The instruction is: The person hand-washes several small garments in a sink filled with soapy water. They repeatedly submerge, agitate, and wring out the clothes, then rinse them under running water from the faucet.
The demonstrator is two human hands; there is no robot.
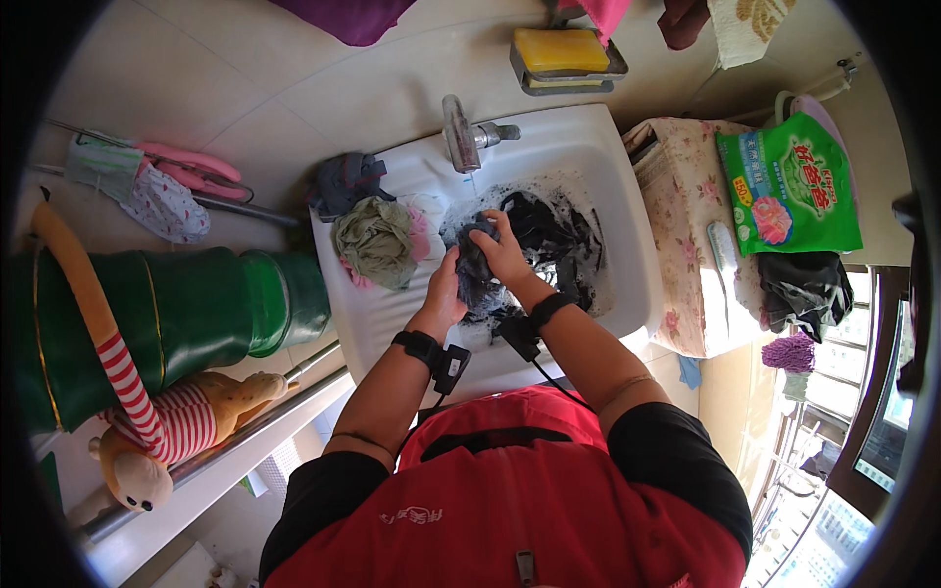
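Observation:
A wad of wet dark grey cloth point(478, 253) is bunched between my two hands over the basin of a white laundry sink point(632, 242). My left hand point(443, 290) grips it from the left side. On its upper right, my right hand point(501, 248) presses with curled fingers. Black cloth point(544, 224) lies in the sudsy water beneath and to the right. Just above my hands is a metal faucet point(462, 136), with a thin stream falling from it. On the ribbed washboard part at left rest a crumpled olive-green cloth point(376, 242) and a dark blue-grey cloth point(349, 184).
A wall-mounted holder carries a yellow soap bar point(562, 50). At right, a floral-covered appliance point(684, 242) bears a brush point(723, 246) and a green detergent bag point(794, 180). Left are a dark green cylindrical object point(191, 305), a plush monkey point(184, 419) and a metal rail point(242, 209).

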